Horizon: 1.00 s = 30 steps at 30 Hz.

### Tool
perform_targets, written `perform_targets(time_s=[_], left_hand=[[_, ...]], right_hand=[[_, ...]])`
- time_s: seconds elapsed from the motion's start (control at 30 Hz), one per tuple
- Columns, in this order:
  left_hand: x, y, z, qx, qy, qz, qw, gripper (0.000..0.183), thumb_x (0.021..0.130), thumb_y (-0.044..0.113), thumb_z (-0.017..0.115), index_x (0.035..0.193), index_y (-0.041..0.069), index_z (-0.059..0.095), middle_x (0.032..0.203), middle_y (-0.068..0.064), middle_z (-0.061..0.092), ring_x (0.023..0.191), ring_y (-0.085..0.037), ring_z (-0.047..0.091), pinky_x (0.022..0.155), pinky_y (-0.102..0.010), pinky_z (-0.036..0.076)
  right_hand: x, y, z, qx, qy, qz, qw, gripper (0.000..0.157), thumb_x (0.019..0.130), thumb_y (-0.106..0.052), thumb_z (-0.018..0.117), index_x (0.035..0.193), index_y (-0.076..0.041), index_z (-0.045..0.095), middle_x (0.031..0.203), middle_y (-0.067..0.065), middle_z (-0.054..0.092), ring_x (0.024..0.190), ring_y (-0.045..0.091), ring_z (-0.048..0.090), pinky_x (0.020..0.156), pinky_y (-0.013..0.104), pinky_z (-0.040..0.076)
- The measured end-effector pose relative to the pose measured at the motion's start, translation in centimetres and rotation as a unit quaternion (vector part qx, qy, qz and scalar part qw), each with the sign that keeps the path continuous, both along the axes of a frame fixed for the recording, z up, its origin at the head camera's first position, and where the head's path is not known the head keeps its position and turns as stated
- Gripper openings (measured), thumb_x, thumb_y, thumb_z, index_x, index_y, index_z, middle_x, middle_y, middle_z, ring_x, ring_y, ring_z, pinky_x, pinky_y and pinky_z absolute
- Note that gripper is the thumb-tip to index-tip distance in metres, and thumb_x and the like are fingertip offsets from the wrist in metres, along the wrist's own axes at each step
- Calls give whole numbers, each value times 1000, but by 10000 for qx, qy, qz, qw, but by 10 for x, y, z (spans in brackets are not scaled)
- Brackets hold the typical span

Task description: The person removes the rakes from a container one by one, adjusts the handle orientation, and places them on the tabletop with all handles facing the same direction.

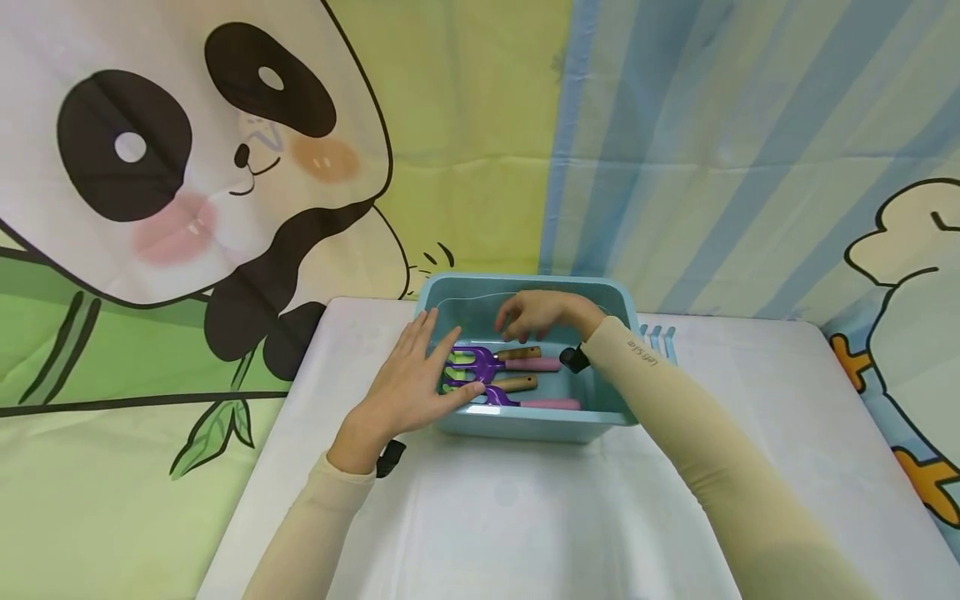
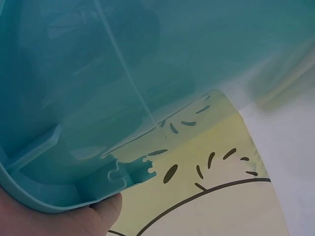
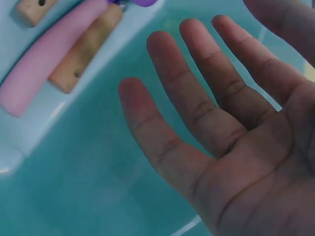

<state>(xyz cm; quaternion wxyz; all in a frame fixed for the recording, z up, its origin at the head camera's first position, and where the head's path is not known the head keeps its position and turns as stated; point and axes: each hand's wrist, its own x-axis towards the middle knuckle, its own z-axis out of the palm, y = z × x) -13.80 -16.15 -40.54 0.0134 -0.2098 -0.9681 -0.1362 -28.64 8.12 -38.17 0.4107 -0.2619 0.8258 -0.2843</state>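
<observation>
A light blue plastic bin (image 1: 525, 425) stands on the white table. Inside it lie two purple garden hand forks (image 1: 486, 364) with pink handles (image 3: 51, 59), beside green-headed tools with wooden handles (image 1: 517, 383); the green heads are partly hidden. My left hand (image 1: 408, 379) rests over the bin's left rim, fingers spread and straight; a bit of that hand (image 2: 74, 219) shows beneath the rim in the left wrist view. Inside the bin, above the tools, hovers my right hand (image 1: 543, 312). Its fingers (image 3: 170, 73) are loosely bent and hold nothing.
Light blue prongs (image 1: 660, 337) of another object stick out to the right of the bin. Behind the table hangs a printed cloth (image 1: 480, 125) with a panda and stripes. White tablecloth (image 1: 510, 517) covers the surface in front.
</observation>
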Motion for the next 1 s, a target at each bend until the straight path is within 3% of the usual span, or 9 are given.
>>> perform_targets(time_s=[0.2, 0.37, 0.53, 0.7, 1.0], left_hand=[[1, 1, 1, -18, 1, 40, 10000, 101, 87, 85, 32, 158, 13, 31, 165, -19, 3, 152, -30, -4, 121, -43, 0], [0, 2, 0, -13, 40, 37, 10000, 101, 87, 85, 32, 158, 13, 32, 165, -19, 4, 152, -30, -3, 121, -44, 2], [-1, 2, -1, -28, 34, 41, 10000, 101, 87, 85, 32, 158, 14, 32, 165, -19, 5, 152, -30, -3, 121, -44, 2], [-1, 2, -1, -19, 42, 20, 10000, 101, 87, 85, 32, 158, 14, 32, 165, -19, 5, 152, -31, -3, 121, -44, 1], [-2, 1, -2, -62, 62, 35, 10000, 101, 87, 85, 32, 158, 14, 32, 165, -19, 6, 152, -31, -3, 121, -44, 1]], right_hand=[[-3, 0, -22, 277, -40, 65, 9996, 38, 101, -17, 57, 136, -3, 57, 124, 16, 62, 114, 38, 59, 97, 57, 46], [-5, 2, -34, 729, 35, 103, 9973, 38, 98, -19, 57, 135, -10, 61, 113, 14, 64, 109, 31, 58, 99, 58, 45], [-5, 3, -43, 967, 111, 294, 9948, 34, 100, -23, 58, 133, -14, 64, 125, 5, 60, 116, 24, 55, 99, 58, 45], [-4, 2, -51, 1087, 235, 470, 9927, 34, 101, -21, 59, 133, -12, 64, 135, 7, 56, 118, 25, 53, 102, 54, 45], [-3, 1, -62, 1301, -43, 227, 9912, 34, 97, -20, 61, 131, -13, 64, 135, 5, 57, 118, 25, 52, 98, 55, 47]])
